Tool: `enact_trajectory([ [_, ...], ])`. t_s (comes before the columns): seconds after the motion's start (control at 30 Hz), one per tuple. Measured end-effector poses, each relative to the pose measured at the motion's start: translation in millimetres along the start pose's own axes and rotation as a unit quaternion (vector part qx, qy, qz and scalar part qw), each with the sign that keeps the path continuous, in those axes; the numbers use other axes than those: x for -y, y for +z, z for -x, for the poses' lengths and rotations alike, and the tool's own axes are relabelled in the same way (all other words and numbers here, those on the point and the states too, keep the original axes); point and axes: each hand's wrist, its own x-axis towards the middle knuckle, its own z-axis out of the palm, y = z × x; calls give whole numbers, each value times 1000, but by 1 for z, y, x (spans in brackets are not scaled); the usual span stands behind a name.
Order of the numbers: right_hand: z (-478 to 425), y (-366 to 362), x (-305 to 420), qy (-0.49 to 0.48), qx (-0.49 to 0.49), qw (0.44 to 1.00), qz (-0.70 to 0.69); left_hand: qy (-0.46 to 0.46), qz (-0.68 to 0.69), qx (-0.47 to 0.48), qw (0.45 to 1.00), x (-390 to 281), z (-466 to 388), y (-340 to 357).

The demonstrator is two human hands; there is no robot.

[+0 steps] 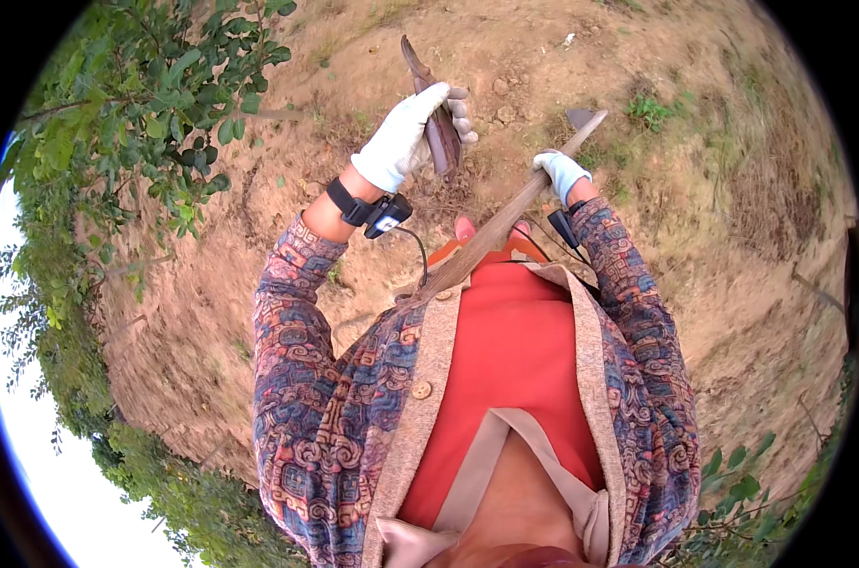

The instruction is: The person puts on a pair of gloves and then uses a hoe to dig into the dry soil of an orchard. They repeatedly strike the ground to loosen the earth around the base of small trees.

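Observation:
My left hand (412, 135), in a white glove, grips a long, dark reddish-brown root or pod (442, 142). Its thin, bent tip points away from me, and its thicker end hangs below the fingers. In a pale glove, my right hand (561, 172) is closed around the wooden handle (497, 226) of a hoe-like tool, near its head. The dark metal blade (579, 118) shows just beyond that hand, partly behind the handle's end. The handle slants back across my front to my left side, above my feet.
Dry reddish-brown soil (209, 341) slopes around me. A leafy branch (181, 92) reaches in at the upper left. A small green weed (648, 110) grows beyond the blade, and dry grass (774, 199) lies to the right. More foliage (738, 490) is at the lower right.

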Motion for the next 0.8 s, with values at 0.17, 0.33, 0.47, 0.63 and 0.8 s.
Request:
enact_trajectory([
  [0.17, -12, -17, -14, -142, 58, 986, 63, 5, 9, 26, 1000, 3, -16, 17],
  [0.33, 41, 8, 2, -121, -10, 992, 36, 30, -40, -13, 999, 23, -21, 30],
  [0.47, 63, 11, 5, -81, 32, 990, 115, 21, -21, 4, 1000, 47, -23, 41],
  [0.63, 81, 17, 15, -222, -67, 877, 422, 24, -45, 23, 998, 44, -12, 52],
  [0.8, 117, 41, 48, -283, 137, 889, 334, 43, -108, 20, 993, 46, -12, 49],
])
